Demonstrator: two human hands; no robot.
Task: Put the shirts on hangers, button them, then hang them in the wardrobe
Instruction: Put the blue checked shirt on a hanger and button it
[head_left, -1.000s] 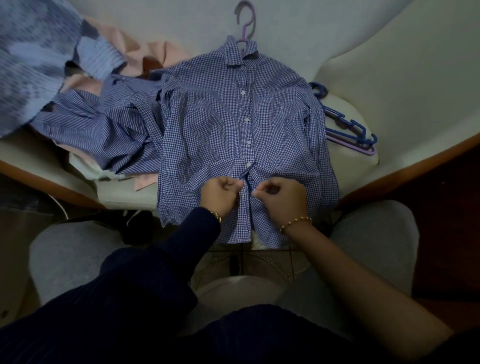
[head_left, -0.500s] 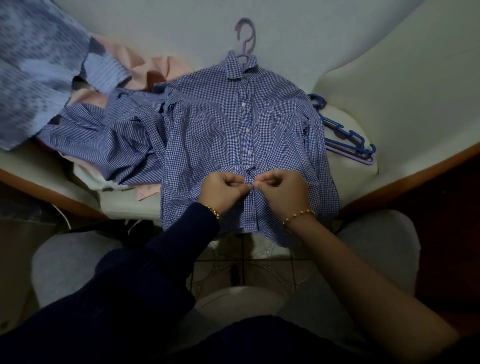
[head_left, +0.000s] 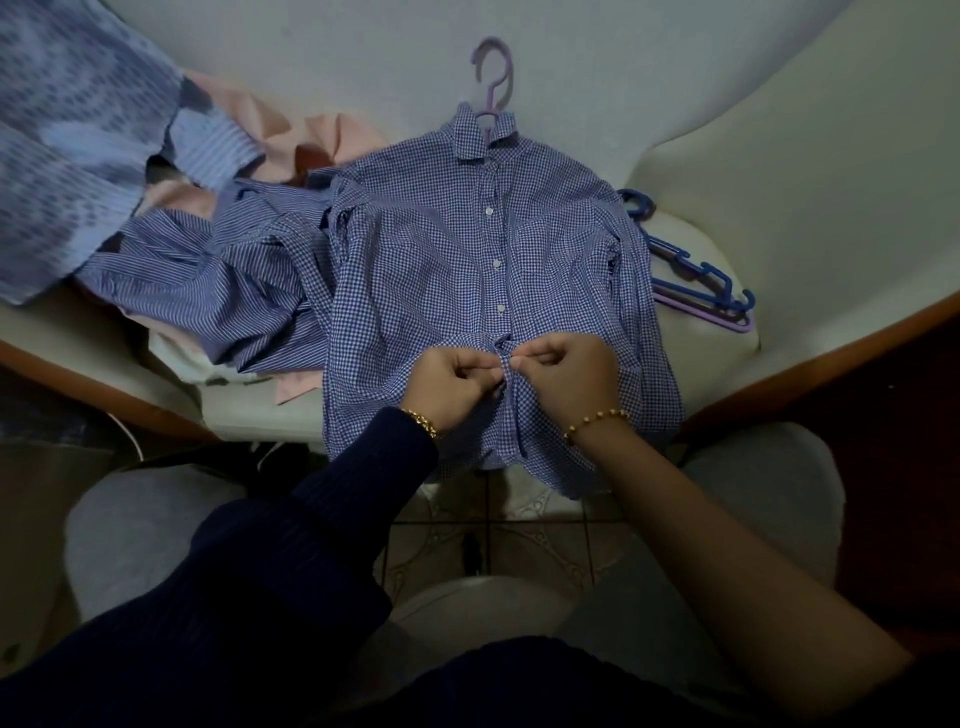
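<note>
A blue gingham shirt (head_left: 431, 270) lies flat on the cream seat cushion, front up, on a lilac hanger (head_left: 496, 73) whose hook pokes out above the collar. Its upper white buttons are closed. My left hand (head_left: 452, 379) pinches the left edge of the placket low on the shirt. My right hand (head_left: 571, 374) pinches the right edge against it, fingertips meeting at a lower button. The hem hangs over the seat's front edge.
A striped blue shirt (head_left: 218, 280) lies crumpled to the left, over pink cloth (head_left: 270, 130) and a pale blue knit (head_left: 67, 135). Spare blue and lilac hangers (head_left: 701, 280) lie at the right. Cream armrests (head_left: 779, 171) with wooden trim flank the seat; tiled floor shows below.
Both hands have drawn together and slid up the placket, pulling the two front edges closed at a lower button. The shirt's lower front has bunched slightly.
</note>
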